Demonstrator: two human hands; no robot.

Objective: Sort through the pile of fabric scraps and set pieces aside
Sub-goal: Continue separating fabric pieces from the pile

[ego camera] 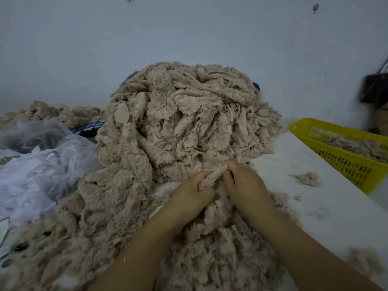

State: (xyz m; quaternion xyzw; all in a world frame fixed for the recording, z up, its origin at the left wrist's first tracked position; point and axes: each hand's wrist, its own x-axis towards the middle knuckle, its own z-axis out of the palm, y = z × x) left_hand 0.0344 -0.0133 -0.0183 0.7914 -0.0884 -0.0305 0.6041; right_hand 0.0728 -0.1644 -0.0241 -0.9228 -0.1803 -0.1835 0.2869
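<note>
- Far left: crumpled plastic bags (pixel 42 164) lie against the left flank of the pile.
- Centre: the pile of fabric scraps (pixel 178 122) rises against the wall and spills toward us over the white table (pixel 304 217). We judge this puts its near foot within reach of both hands.
- Left hand (pixel 189 196): its fingers curl round one fuzzy scrap (pixel 212 177) at that near foot.
- The scrap's long axis runs away from us, its far tip leaning right; its near end is lost in fluff.
- Right hand (pixel 245 183): its fingertips pinch the scrap's far end — two grips, probably to tease it free.
- Right: the yellow basket (pixel 346 164) holds a few scraps — likely the set-aside place.
</note>
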